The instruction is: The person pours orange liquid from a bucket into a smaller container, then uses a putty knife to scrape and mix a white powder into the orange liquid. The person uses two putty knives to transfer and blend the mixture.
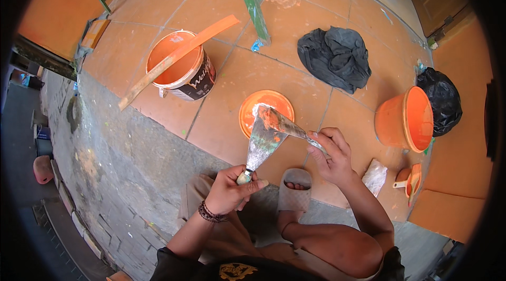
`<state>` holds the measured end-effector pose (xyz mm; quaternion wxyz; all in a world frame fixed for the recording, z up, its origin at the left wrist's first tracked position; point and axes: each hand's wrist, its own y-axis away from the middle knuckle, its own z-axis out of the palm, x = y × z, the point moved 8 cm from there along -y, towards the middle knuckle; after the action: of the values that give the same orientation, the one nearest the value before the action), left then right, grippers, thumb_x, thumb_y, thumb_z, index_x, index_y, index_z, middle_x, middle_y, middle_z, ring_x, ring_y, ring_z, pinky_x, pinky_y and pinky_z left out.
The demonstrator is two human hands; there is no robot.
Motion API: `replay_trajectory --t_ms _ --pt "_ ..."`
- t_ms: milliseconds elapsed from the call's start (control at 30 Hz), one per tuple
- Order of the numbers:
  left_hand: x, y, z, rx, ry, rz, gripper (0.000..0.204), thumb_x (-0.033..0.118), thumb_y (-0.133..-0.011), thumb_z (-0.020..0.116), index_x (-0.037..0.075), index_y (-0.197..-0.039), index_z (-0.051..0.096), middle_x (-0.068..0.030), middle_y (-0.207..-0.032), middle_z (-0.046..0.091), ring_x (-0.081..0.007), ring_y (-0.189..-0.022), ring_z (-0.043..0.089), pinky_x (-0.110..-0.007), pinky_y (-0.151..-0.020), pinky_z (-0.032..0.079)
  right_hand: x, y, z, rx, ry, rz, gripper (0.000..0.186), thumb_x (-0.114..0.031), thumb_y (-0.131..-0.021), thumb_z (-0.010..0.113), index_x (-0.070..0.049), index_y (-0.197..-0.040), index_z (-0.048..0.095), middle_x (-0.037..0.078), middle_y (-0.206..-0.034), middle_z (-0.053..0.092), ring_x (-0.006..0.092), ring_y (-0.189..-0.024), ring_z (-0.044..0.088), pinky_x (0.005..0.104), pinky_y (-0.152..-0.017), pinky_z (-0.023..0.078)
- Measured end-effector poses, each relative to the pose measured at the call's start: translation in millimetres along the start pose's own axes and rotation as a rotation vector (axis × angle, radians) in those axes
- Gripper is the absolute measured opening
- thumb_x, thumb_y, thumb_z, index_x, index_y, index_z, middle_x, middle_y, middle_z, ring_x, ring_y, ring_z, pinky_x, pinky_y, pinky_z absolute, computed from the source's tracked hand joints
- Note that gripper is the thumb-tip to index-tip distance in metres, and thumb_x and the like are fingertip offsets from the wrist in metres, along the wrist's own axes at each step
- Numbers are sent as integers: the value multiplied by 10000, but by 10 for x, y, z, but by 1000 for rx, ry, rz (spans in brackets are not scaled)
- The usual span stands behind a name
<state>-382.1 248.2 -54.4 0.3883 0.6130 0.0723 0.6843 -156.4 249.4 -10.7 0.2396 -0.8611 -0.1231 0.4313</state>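
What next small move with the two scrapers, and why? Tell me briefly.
Probably draw the narrow scraper in the right hand down along the wide scraper held by the left hand. Their blades are crossed and touching near the tips, both smeared with orange paint, right above the orange lid, so what is scraped off should fall there.

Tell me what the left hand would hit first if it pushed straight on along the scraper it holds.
Left hand points its wide scraper up and away. First in that line is probably the second blade crossing its tip, then the orange lid beneath; depth is unclear.
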Motion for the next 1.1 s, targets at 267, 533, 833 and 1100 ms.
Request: replay_trajectory --t_ms 267,533,833,1100 --pt "-22 -61 -208 -107 -147 -37 143 90 -829 731 65 -813 591 49 -562 521 -14 -425 447 -184 -361 310 223 -263 -166 -204 191 -187 312 -78 -684 761 -133 -988 716 44 -880 572 226 -778 551 352 -730 404" --pt "5 -86 -373 -193 -200 -30 156 87 -817 743 57 -800 591 53 -556 512 -14 -421 451 -184 -360 308 302 -654 -113 -293 120 -188 332 -12 -644 751 -174 -933 723 26 -873 544 206 -830 539 354 -788 357" --pt "-61 -76 -577 -161 -110 -24 150 52 -810 738 41 -794 589 28 -569 531 -36 -422 470 -199 -359 325 485 -784 -152 -278 149 -84 300 -53 -682 762 -150 -963 721 14 -900 575 202 -864 532 339 -803 358" --pt "-70 -67 -640 -60 -89 -66 152 49 -813 730 38 -783 582 27 -556 517 -40 -411 461 -205 -350 321 577 -716 79 -304 149 35 328 -18 -682 757 -122 -991 720 28 -908 558 199 -871 536 321 -799 411"
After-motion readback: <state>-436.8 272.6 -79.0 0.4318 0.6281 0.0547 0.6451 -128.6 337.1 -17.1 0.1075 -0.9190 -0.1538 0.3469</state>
